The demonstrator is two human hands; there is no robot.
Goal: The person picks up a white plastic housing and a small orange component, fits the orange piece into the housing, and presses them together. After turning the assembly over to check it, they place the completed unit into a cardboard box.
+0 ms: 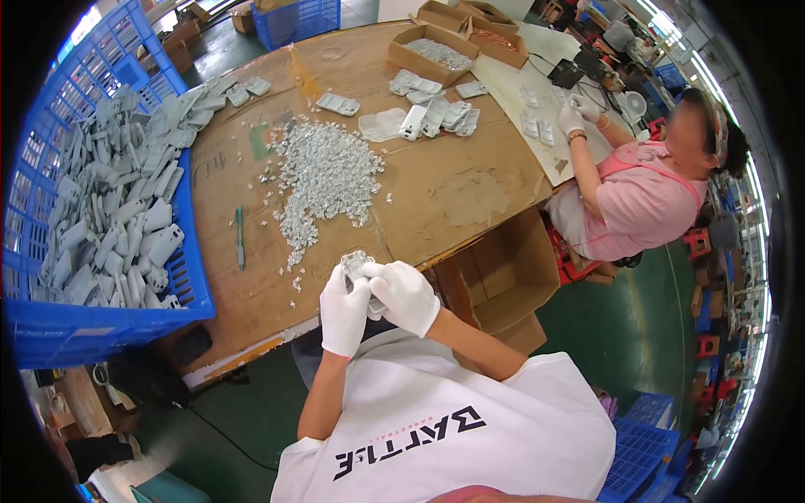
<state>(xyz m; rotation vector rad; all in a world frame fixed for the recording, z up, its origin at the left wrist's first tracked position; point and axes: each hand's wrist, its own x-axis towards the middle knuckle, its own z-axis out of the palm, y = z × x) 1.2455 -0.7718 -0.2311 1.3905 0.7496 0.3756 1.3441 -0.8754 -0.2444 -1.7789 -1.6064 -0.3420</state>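
Both my hands wear white gloves and meet at the near edge of the table. Between them is a pale grey plastic housing, its hollow inner side facing up. My left hand grips it from the left. My right hand closes on its right side, the thumb over the part; whether a small piece is under that thumb is hidden. Just beyond lies a spread heap of tiny light grey plastic pieces. Farther off, several similar housings lie in a loose group, and a single one sits left of them.
At the left a blue plastic crate is heaped with grey housings. A green pen-like tool lies on the cardboard-covered table. An open carton stands by my right. Across the right side, a gloved co-worker handles parts. Small-part boxes stand behind.
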